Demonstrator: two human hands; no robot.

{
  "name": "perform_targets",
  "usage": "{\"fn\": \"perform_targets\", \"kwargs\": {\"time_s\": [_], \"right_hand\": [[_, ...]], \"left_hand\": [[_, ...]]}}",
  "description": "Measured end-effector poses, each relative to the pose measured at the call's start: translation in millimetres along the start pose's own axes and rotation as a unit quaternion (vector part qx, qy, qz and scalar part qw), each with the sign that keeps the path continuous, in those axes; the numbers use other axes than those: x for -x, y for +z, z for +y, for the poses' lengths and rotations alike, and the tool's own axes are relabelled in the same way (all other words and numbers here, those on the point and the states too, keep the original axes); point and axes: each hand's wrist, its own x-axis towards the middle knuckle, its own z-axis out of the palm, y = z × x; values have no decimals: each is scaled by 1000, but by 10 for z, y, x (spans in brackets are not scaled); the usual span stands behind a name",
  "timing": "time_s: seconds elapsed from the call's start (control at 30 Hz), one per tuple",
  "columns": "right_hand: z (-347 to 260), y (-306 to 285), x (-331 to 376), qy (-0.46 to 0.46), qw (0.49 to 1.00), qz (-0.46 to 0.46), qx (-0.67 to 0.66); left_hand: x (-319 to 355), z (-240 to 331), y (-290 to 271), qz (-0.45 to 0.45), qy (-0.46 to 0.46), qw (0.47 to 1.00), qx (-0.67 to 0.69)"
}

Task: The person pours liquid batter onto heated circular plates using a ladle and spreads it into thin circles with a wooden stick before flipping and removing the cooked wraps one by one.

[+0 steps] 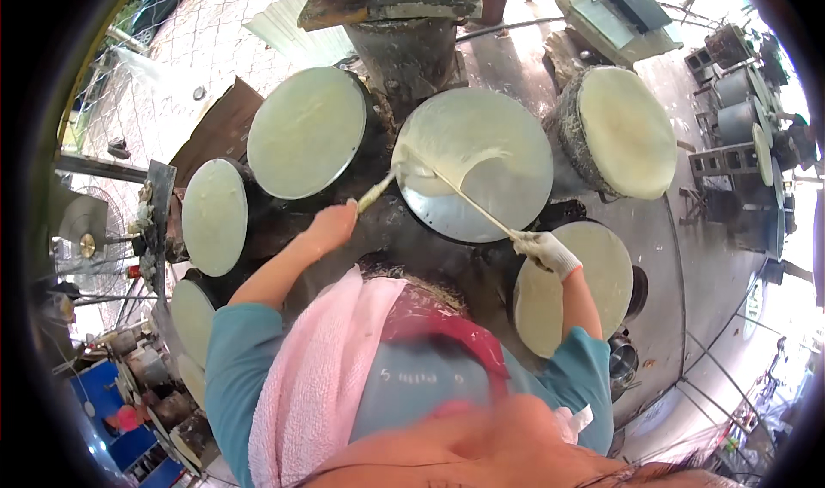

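Note:
In front of me is a round metal griddle [507, 198] with pale batter [455, 131] spread over its far and left part; its near right part shows bare metal. My left hand [333, 227], bare, is closed round the pale handle of a short tool [375, 194]. The tool's head meets the batter at the griddle's left side, its exact kind unclear. My right hand [546, 251], in a whitish glove, is closed on a long thin stick [474, 203]. The stick slants over the griddle, its far end close to the left tool's head.
More round griddles carry pale layers: one at left [307, 132], one farther left [214, 216], one at right [627, 131], and one under my right forearm [537, 312]. A block-topped stand [404, 54] rises behind. Wire fencing, a fan [86, 239] and pots [739, 93] lie farther out.

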Motion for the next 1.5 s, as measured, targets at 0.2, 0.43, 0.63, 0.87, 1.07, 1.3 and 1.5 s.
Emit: {"fn": "perform_targets", "kwargs": {"time_s": [0.2, 0.43, 0.63, 0.87, 1.07, 1.3, 1.5], "right_hand": [[528, 1325, 106, -33, 893, 107, -435], [-1056, 2704, -1154, -119, 851, 138, -493], [-648, 3045, -2310, -105, 817, 421, -380], [-537, 2964, -1293, -54, 760, 440, -475], [-139, 3028, -1212, -6, 867, 498, 29], [136, 2289, -682, 9, 881, 448, -154], [747, 2191, -452, 2, 874, 449, 185]], "left_hand": [[231, -3, 152, -62, 89, 982, 157], [223, -625, -379, 165, 20, 918, 361], [367, -1245, -344, 182, 35, 879, 439], [647, -1524, 80, 276, 84, 905, 312], [762, -1071, 11, 177, -60, 835, 517], [924, -377, -111, 114, -129, 770, 614], [1142, -12, -36, 127, -156, 774, 601]]}}
